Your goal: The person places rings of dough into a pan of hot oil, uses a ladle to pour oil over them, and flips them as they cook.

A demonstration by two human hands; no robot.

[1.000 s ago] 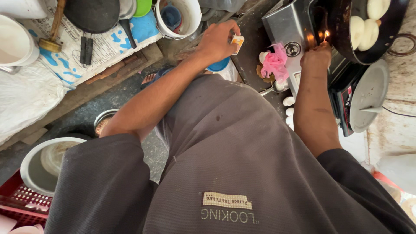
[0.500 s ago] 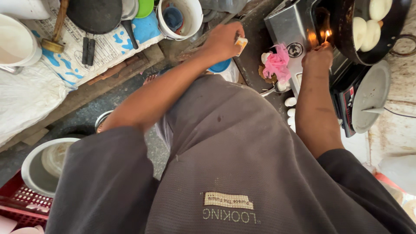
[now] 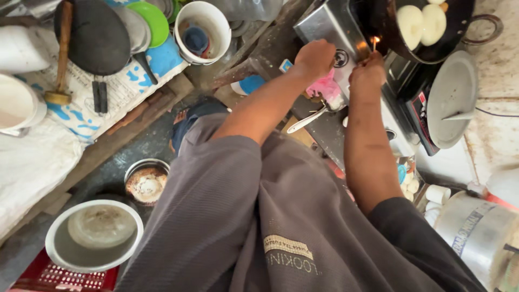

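head view, looking straight down over a grey shirt (image 3: 281, 216) at both forearms stretched out toward the steel stove (image 3: 330, 27). right hand (image 3: 367, 75) is up front, fingers pinched together on a thin lit match (image 3: 374, 42), and the little flame sits at its top end, just beyond the fingertips. the stick's long axis runs roughly away from the body, pointing at the gap under the dark pan (image 3: 421, 24), which holds pale round cakes (image 3: 419, 24). flame and pan edge look close, nearly touching in this angle, though i can't tell the true height between them. left hand (image 3: 316, 57) is just beside the right, a touch nearer the stove's round knob (image 3: 340, 58); its fingers are curled in and closed, and i can't make out what, if anything, sits inside them. so the right hand is the nearer one to the burner side, the left is the nearer one to the knob, and the two hands are apart by a narrow gap. below the left hand lies a pink crumpled bag (image 3: 324, 86) and a metal spoon (image 3: 308, 119) with its handle angled back toward the body. off to the right rests a round steel lid (image 3: 451, 103), flat on the counter. far left, well apart from all this, a white bucket (image 3: 203, 32), a green plate (image 3: 151, 19) and a big bowl (image 3: 94, 235) low on the floor.
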